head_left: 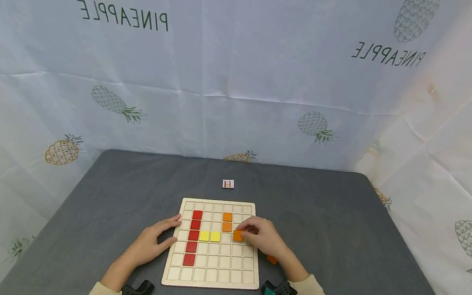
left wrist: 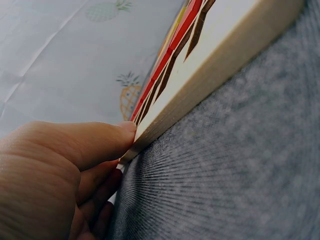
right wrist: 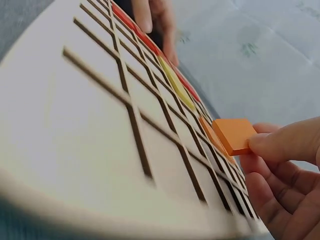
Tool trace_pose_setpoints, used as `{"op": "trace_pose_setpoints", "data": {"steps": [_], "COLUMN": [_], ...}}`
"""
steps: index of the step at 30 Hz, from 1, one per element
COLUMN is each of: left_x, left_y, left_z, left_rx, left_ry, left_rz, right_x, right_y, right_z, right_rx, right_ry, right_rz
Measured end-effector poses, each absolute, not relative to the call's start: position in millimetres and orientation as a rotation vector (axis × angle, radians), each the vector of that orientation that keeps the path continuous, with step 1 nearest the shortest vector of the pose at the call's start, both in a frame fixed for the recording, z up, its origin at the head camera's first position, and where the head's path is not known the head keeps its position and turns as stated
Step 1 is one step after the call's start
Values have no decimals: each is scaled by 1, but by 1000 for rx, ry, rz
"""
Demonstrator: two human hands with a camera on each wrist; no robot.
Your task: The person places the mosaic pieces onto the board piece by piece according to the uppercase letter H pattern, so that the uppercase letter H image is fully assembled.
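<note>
A light wooden grid board (head_left: 211,275) lies on the dark table. Down one column on its left runs a line of several red square tiles (head_left: 192,234). Two yellow tiles (head_left: 209,236) sit side by side right of that line, and two orange tiles (head_left: 227,221) are stacked in a column farther right. My right hand (head_left: 265,236) pinches another orange tile (right wrist: 234,135) between thumb and fingers, tilted above the board's right part. My left hand (head_left: 148,243) rests at the board's left edge, thumb and fingertips touching it, fingers fairly straight.
Partly under my right wrist, more orange tile (head_left: 271,260) lies on the table (head_left: 319,211). A small card with a coloured grid pattern (head_left: 228,184) lies beyond the board. A pineapple-print curtain (head_left: 225,71) hangs behind. Black wrist devices (head_left: 136,293) are on both arms.
</note>
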State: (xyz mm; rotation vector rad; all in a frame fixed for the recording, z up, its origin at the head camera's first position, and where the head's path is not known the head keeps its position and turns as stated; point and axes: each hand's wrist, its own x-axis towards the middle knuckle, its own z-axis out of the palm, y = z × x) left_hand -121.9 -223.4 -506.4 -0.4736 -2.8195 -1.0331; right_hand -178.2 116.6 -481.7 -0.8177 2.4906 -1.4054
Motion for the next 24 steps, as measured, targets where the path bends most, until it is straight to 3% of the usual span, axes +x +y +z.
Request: {"op": "trace_pose_setpoints", "data": {"steps": [24], "left_x": [-121], "left_y": [-222], "left_z": [-503], "left_rx": [-482], "left_ry": [-2815], "left_rz": [-1026], "right_x": [-173], "right_y": [81], "right_z": [-490], "right_rx": [-924], "right_ry": [2669], "right_rz": [-1212]}}
